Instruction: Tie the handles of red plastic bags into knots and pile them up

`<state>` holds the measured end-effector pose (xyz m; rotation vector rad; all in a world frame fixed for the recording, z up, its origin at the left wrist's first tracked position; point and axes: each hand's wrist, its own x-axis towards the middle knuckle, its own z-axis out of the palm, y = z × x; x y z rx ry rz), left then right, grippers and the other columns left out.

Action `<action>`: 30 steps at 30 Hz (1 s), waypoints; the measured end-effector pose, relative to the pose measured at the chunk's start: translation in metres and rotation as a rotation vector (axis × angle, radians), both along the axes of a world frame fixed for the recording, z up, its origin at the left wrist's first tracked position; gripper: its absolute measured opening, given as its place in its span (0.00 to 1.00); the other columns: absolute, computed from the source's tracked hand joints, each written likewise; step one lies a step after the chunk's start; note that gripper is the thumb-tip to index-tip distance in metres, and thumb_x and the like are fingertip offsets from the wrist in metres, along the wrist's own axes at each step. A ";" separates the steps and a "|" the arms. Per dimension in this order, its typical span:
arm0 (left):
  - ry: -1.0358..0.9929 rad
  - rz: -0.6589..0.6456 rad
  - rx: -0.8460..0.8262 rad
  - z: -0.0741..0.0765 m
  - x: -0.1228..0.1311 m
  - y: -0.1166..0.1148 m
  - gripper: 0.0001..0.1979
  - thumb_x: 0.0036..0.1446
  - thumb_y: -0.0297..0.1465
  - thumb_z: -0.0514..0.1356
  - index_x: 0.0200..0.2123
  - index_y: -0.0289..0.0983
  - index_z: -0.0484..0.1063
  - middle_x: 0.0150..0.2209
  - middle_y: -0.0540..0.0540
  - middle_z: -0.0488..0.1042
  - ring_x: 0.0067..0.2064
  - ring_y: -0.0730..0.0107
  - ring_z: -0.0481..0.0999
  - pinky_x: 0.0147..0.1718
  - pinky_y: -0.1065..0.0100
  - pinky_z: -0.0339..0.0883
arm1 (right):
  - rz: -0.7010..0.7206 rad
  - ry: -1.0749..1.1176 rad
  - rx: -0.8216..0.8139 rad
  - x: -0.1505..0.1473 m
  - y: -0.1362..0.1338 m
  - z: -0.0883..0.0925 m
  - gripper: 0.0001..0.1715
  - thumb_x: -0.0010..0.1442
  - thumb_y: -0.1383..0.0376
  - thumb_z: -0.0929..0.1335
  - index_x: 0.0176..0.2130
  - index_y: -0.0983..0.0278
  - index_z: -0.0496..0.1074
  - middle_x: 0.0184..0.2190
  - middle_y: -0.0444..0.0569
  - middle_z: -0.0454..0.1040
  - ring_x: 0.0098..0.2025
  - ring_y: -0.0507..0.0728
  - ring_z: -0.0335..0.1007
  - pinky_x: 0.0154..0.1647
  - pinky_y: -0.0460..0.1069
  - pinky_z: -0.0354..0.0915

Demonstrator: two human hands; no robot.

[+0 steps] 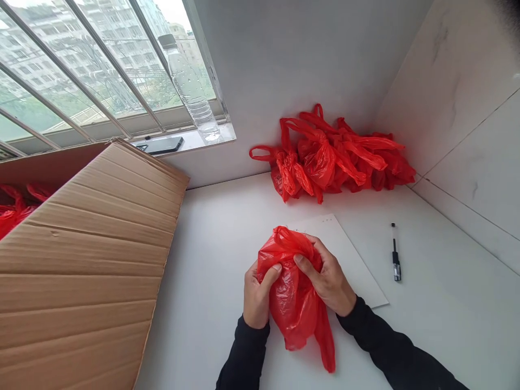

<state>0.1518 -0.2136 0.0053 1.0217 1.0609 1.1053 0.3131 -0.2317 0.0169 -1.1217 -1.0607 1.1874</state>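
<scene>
Head view: bag [289,309] over the worktop [203,303], long axis roughly near-to-far; left hand [257,297] and right hand [333,283] flank it, equally near, each grip closed on its upper part.

A clear plastic bottle [189,89] with a dark cap stands on the white windowsill [228,131], with a smartphone [164,144] lying flat to its left. Behind them, metal window bars [106,60] cross a view of pale multi-storey buildings [36,59] and greenery [152,86]. At right, a black-gripped pen [396,260] lies on the white tabletop [439,330], apart from a sheet of white paper [351,257] and near a grey-veined, marble-patterned wall [459,114].
</scene>
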 end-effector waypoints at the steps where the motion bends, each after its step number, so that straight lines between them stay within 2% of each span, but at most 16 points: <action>1: -0.013 0.009 -0.009 0.000 0.000 0.000 0.14 0.53 0.39 0.67 0.29 0.36 0.70 0.26 0.50 0.71 0.27 0.71 0.67 0.29 0.68 0.64 | -0.001 -0.003 -0.009 -0.001 0.000 -0.001 0.25 0.63 0.49 0.69 0.54 0.58 0.67 0.46 0.48 0.77 0.46 0.60 0.75 0.50 0.53 0.70; 10: -0.044 0.012 -0.017 0.003 0.001 -0.001 0.13 0.55 0.39 0.67 0.30 0.35 0.72 0.27 0.50 0.72 0.29 0.71 0.68 0.30 0.69 0.65 | 0.011 -0.013 -0.020 0.000 -0.001 -0.002 0.18 0.63 0.49 0.69 0.44 0.59 0.70 0.35 0.45 0.76 0.36 0.58 0.73 0.39 0.51 0.71; 18: -0.064 -0.001 -0.033 0.001 0.000 -0.002 0.12 0.55 0.39 0.66 0.32 0.35 0.75 0.29 0.48 0.75 0.31 0.67 0.72 0.32 0.68 0.66 | -0.005 0.025 -0.028 0.000 -0.002 0.000 0.18 0.61 0.48 0.70 0.39 0.59 0.71 0.32 0.45 0.75 0.33 0.58 0.71 0.35 0.50 0.70; 20: -0.079 0.003 -0.036 0.000 0.001 -0.002 0.12 0.55 0.39 0.67 0.32 0.35 0.74 0.29 0.48 0.75 0.31 0.67 0.72 0.33 0.68 0.67 | 0.006 0.046 -0.039 0.000 -0.002 -0.001 0.19 0.60 0.48 0.71 0.41 0.59 0.71 0.33 0.45 0.76 0.34 0.59 0.73 0.36 0.50 0.71; 25: -0.198 0.046 -0.051 -0.001 0.002 -0.003 0.13 0.57 0.40 0.65 0.33 0.36 0.74 0.29 0.48 0.76 0.31 0.68 0.73 0.35 0.67 0.68 | 0.058 0.085 -0.074 0.001 -0.002 -0.006 0.27 0.60 0.50 0.72 0.54 0.57 0.68 0.44 0.48 0.77 0.44 0.60 0.74 0.45 0.52 0.72; 30: -0.135 0.000 0.004 0.001 0.001 -0.006 0.12 0.57 0.39 0.66 0.35 0.36 0.75 0.32 0.47 0.76 0.33 0.67 0.73 0.37 0.66 0.69 | 0.128 0.087 -0.097 0.003 -0.004 -0.012 0.19 0.59 0.51 0.73 0.43 0.60 0.73 0.35 0.46 0.76 0.36 0.58 0.71 0.38 0.51 0.70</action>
